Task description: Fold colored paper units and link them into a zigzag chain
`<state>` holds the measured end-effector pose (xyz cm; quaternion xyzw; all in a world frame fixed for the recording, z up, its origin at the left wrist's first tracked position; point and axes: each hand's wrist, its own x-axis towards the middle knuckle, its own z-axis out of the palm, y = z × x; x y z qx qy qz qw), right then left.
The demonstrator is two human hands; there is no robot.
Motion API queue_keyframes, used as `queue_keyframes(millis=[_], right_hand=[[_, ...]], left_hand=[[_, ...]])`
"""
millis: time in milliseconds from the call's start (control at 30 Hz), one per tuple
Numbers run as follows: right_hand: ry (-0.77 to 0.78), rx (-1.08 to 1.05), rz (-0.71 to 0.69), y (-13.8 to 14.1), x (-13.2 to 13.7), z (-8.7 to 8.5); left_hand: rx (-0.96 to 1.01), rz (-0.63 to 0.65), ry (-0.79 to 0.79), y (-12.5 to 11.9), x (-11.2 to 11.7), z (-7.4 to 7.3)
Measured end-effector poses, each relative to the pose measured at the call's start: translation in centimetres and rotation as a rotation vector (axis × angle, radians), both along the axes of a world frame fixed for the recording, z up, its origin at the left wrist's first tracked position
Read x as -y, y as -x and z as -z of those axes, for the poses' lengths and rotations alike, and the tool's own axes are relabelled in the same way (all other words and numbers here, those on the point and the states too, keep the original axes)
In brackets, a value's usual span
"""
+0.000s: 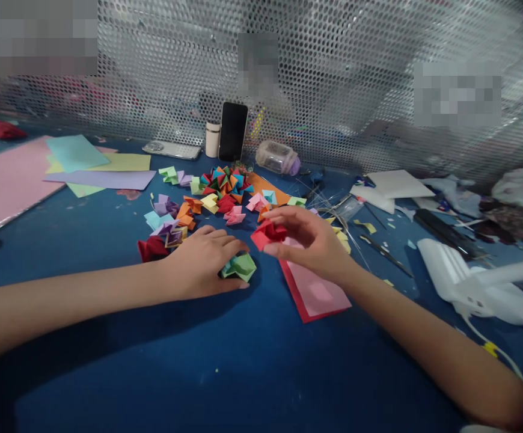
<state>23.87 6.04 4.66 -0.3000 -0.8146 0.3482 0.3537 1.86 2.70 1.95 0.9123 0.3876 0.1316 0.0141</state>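
Near the middle of the blue table, my left hand point(201, 261) curls its thumb and index finger round a light green origami piece point(244, 266) that rests on the surface. Slightly above the table, my right hand point(318, 240) pinches a red origami piece point(266, 234) between thumb and fingers. Under that hand lie pink paper sheets point(322, 294) with a red sheet point(295, 294) beneath. A dark red origami piece point(152, 248) sits by my left wrist. Beyond both hands, several small folded pieces surround a multicoloured origami cluster point(225, 183).
At the back stand a black phone point(233, 131), a white cylinder point(212, 139) and a clear jar point(275, 157) on its side. Coloured sheets point(121, 162) lie left. To the right are thin wires point(333, 207), tweezers point(388, 255), paper scraps and a white glue gun point(473, 282). Perforated metal point(333, 78) closes the back.
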Motion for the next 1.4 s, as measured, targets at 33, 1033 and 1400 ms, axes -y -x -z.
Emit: queue_keyframes(millis=[33,1033,1400], right_hand=[[0.079,-0.021,-0.057,0.1,0.4,-0.2],[-0.197,0.429,0.092,1.3,3.6,1.4],[0.145,0.264,0.045,1.0,2.4,0.8]], left_hand=[[-0.002,-0.001,0.002,0.0,0.0,0.0],[0.057,-0.014,0.021,0.2,-0.2,0.4],[0.082,-0.011,0.046,0.2,-0.2,0.1]])
